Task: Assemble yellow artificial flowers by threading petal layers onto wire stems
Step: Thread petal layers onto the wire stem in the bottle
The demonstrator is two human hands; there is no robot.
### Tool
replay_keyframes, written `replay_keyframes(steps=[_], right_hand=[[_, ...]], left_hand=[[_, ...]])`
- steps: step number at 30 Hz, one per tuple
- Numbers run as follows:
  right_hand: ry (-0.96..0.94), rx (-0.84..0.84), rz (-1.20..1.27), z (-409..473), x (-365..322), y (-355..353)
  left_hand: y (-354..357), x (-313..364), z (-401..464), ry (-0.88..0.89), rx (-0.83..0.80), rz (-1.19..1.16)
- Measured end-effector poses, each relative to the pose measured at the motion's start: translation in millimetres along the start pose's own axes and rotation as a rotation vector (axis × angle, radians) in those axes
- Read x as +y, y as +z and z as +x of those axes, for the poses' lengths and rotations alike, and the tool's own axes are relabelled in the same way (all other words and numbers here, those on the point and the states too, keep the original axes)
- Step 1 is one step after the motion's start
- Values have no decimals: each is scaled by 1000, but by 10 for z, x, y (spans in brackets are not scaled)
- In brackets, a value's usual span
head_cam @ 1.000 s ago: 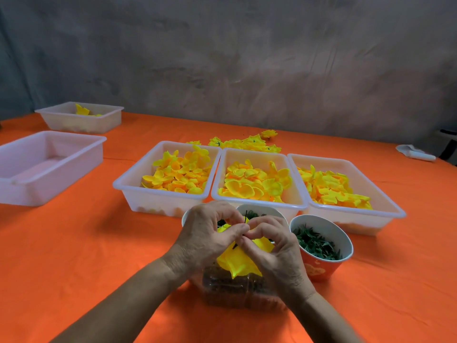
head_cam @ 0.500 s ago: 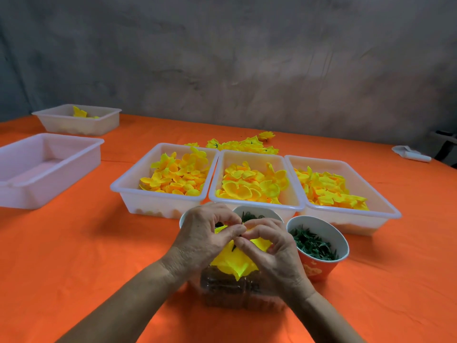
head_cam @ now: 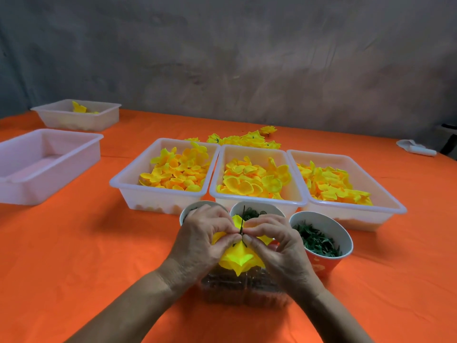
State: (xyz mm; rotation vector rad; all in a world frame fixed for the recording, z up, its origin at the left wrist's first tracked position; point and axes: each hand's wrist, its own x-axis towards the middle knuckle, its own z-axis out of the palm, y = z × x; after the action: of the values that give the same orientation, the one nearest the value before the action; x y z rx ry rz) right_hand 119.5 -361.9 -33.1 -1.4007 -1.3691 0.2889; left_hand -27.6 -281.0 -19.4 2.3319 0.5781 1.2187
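Since the earlier frame, a dark wire stem (head_cam: 241, 225) showed; my left hand (head_cam: 206, 240) and right hand (head_cam: 277, 246) pinched the yellow flower (head_cam: 238, 259) at lower centre; no writing legible.

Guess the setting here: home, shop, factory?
Probably a small craft-assembly workstation: three white plastic trays of sorted yellow fabric petals, paper cups of green parts, and a pile of finished yellow flowers on an orange-covered table against a bare grey wall.

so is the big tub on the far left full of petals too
No, the big tub on the far left shows only its bare pale floor, while the three tubs in the middle hold yellow petals.
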Motion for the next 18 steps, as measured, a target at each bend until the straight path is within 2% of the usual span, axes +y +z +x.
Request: replay_keyframes(steps=[7, 12, 18], right_hand=[[76, -66, -102, 29, -206, -64], [52, 38, -138, 6, -236, 24], [11, 117, -120, -7, -152, 106]], left_hand=[[-6, 26, -51, -67, -21, -76], [-39, -27, -102, -310, -9, -300], [-22, -79, -110, -315, -32, -380]])
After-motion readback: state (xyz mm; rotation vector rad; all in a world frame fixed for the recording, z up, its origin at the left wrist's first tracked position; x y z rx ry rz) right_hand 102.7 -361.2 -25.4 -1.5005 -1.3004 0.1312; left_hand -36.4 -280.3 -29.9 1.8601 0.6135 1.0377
